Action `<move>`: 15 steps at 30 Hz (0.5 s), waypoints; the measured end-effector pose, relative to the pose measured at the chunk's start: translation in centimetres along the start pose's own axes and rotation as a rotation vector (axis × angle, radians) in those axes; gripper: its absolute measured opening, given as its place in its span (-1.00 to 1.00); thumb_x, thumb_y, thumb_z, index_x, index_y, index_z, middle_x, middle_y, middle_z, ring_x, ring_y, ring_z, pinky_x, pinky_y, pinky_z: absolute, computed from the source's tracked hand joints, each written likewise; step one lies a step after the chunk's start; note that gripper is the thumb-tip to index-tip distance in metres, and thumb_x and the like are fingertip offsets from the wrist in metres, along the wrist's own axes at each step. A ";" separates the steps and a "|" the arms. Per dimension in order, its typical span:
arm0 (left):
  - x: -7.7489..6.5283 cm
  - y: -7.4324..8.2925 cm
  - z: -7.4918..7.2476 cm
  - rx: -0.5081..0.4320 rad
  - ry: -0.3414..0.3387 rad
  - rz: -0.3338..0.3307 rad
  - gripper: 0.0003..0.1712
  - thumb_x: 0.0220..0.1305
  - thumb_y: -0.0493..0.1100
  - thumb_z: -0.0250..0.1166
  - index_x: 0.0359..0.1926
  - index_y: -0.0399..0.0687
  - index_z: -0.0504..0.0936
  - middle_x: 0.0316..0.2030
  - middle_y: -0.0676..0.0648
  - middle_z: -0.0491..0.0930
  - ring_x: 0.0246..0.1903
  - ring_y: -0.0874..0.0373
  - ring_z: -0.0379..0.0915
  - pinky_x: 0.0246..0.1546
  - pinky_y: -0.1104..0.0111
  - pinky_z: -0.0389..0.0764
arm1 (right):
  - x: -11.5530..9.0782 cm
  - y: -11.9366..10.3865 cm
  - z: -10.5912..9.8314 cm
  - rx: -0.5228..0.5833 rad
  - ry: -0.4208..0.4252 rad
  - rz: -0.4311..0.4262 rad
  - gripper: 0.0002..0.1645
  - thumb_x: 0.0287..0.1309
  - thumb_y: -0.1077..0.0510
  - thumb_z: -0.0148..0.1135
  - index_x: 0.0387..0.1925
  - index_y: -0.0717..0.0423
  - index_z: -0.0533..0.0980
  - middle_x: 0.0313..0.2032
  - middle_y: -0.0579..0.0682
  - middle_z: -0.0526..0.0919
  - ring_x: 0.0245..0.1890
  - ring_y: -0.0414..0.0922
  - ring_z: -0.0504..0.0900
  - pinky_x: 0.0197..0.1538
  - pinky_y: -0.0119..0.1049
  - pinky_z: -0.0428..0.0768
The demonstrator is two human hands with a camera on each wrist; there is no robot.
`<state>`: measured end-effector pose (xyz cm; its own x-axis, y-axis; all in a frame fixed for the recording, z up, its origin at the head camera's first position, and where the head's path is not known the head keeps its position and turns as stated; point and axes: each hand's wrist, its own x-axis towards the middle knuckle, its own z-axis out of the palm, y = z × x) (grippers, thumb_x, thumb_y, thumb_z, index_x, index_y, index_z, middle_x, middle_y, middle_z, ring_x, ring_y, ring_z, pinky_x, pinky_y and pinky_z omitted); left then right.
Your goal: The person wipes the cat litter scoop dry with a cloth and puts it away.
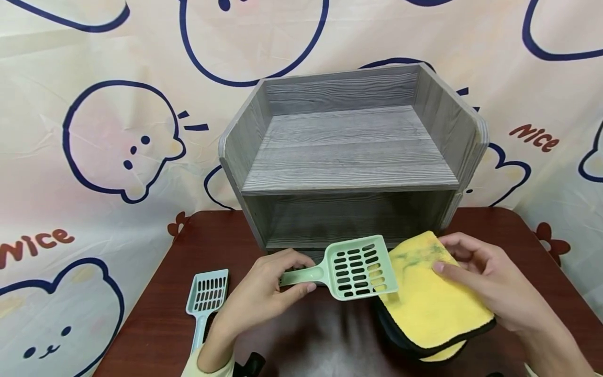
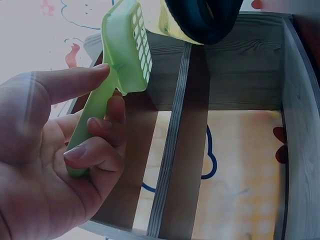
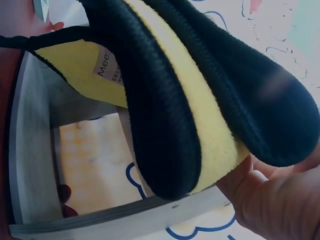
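Note:
My left hand grips the handle of a green slotted litter scoop, its thumb along one side and fingers curled round it in the left wrist view. In the head view the scoop's far edge overlaps a folded yellow cloth with dark edging. That cloth, marked with greenish smudges near its top corner, is pinched by my right hand at its right side, thumb on top. Dark blue folds of the cloth and a sewn label show in the right wrist view, where they hide most of the fingers.
A grey wood-grain two-tier shelf stands at the back of the dark red table. On the left lies a light blue slotted scoop. Near the front edge sits a small black object. A patterned curtain hangs behind.

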<state>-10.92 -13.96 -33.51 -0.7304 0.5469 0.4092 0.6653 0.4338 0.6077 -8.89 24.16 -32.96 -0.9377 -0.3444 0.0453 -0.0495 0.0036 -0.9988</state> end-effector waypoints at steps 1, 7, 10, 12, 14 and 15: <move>0.0 0.0 0.1 -0.005 0.000 0.000 -0.76 0.25 -0.09 0.42 -0.07 0.21 0.63 -0.26 0.27 0.59 -0.39 0.35 0.42 -0.39 0.47 0.49 | 0.1 0.1 0.1 0.008 -0.004 0.002 -0.60 0.40 0.35 0.08 0.21 0.28 0.33 -0.09 0.19 0.61 -0.38 0.34 0.70 -0.44 0.20 0.58; 0.3 0.2 0.7 -0.030 -0.008 -0.006 -0.79 0.28 -0.08 0.40 -0.08 0.21 0.63 -0.27 0.26 0.58 -0.39 0.33 0.43 -0.38 0.46 0.50 | 0.5 0.6 0.6 0.027 -0.025 0.013 -0.59 0.41 0.33 0.08 0.24 0.24 0.33 -0.07 0.18 0.62 -0.36 0.32 0.72 -0.42 0.20 0.59; 0.4 0.3 0.9 -0.038 -0.014 -0.014 -0.80 0.28 -0.07 0.39 -0.08 0.22 0.62 -0.27 0.26 0.58 -0.40 0.33 0.42 -0.38 0.45 0.50 | 0.7 0.8 0.9 0.033 -0.039 0.008 -0.58 0.42 0.33 0.06 0.26 0.21 0.33 -0.07 0.17 0.61 -0.35 0.31 0.72 -0.41 0.21 0.59; 0.4 0.3 1.0 -0.039 -0.015 -0.017 -0.79 0.28 -0.07 0.40 -0.08 0.21 0.63 -0.26 0.26 0.58 -0.39 0.34 0.42 -0.37 0.45 0.50 | 0.7 0.9 1.0 0.037 -0.042 0.006 -0.58 0.42 0.33 0.05 0.26 0.20 0.33 -0.07 0.17 0.61 -0.34 0.31 0.72 -0.40 0.21 0.59; 0.5 0.3 1.1 -0.039 -0.015 -0.020 -0.79 0.28 -0.07 0.40 -0.08 0.21 0.63 -0.26 0.26 0.58 -0.38 0.34 0.42 -0.36 0.45 0.50 | 0.8 1.0 1.1 0.039 -0.039 0.007 -0.57 0.42 0.33 0.05 0.27 0.20 0.34 -0.06 0.17 0.61 -0.33 0.30 0.72 -0.40 0.21 0.59; 0.4 0.4 1.1 -0.038 -0.015 -0.021 -0.79 0.27 -0.07 0.40 -0.09 0.21 0.63 -0.26 0.26 0.58 -0.38 0.34 0.42 -0.36 0.45 0.50 | 0.8 1.0 1.2 0.039 -0.036 0.007 -0.57 0.42 0.32 0.06 0.27 0.20 0.34 -0.07 0.17 0.61 -0.33 0.30 0.72 -0.40 0.21 0.59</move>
<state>-10.85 -12.80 -33.84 -0.7415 0.5487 0.3861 0.6433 0.4182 0.6413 -9.32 22.80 -33.96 -0.9248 -0.3784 0.0385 -0.0292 -0.0302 -0.9991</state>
